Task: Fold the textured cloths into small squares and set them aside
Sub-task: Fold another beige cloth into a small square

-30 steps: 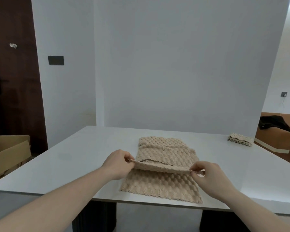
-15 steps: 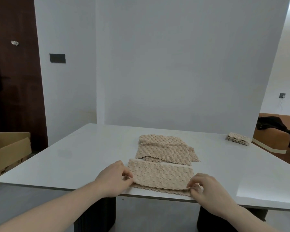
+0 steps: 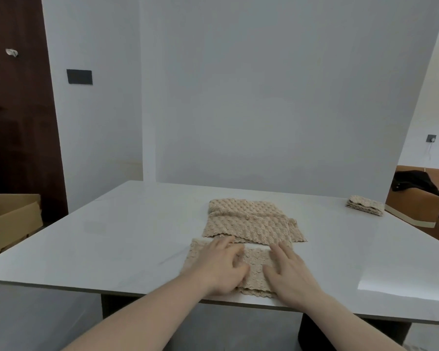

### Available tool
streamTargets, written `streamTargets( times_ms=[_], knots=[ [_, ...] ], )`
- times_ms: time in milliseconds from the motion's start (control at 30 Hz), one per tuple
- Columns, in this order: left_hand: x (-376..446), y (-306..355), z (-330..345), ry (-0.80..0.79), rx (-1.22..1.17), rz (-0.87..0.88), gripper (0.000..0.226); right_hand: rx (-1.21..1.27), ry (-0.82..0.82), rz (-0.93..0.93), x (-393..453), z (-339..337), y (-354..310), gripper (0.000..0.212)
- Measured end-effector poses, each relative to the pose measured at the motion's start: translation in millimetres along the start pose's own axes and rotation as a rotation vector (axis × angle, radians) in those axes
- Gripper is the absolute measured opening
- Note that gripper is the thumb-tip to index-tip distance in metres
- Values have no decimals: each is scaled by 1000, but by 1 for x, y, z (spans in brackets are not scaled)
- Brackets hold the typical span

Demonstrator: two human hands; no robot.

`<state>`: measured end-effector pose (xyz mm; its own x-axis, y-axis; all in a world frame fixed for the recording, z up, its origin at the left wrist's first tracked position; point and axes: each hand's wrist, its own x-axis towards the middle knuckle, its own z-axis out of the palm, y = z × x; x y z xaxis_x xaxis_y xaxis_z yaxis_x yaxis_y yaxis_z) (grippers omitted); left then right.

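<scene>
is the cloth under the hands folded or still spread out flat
Folded. The near cloth lies as a narrow strip, with a doubled edge showing at its front, and both the left hand and right hand press flat on it.

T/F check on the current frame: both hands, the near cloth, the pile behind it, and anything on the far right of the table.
1. Both hands lie flat on the near cloth. True: left hand, right hand.
2. The right hand pinches a lifted corner. False: its fingers are straight, pressing down.
3. A folded cloth sits at the table's far right. True.
4. The cloth pile hangs off the table. False: it lies fully on it.
</scene>
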<state>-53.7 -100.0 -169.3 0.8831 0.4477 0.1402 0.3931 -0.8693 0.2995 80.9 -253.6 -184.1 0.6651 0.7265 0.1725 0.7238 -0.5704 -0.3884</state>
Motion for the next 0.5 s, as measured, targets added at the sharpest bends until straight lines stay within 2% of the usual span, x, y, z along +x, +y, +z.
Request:
streamTargets(
  times_ms=[100, 167, 500],
  knots=[
    [8, 0, 16, -140, 88, -11, 76, -100, -107, 59, 5, 10, 3, 69],
    [12, -3, 21, -173, 122, -19, 76, -122, -126, 61, 9, 12, 7, 71],
    [30, -9, 29, -101, 158, -28, 78, -126, -49, 11, 27, 15, 16, 70]
  ],
)
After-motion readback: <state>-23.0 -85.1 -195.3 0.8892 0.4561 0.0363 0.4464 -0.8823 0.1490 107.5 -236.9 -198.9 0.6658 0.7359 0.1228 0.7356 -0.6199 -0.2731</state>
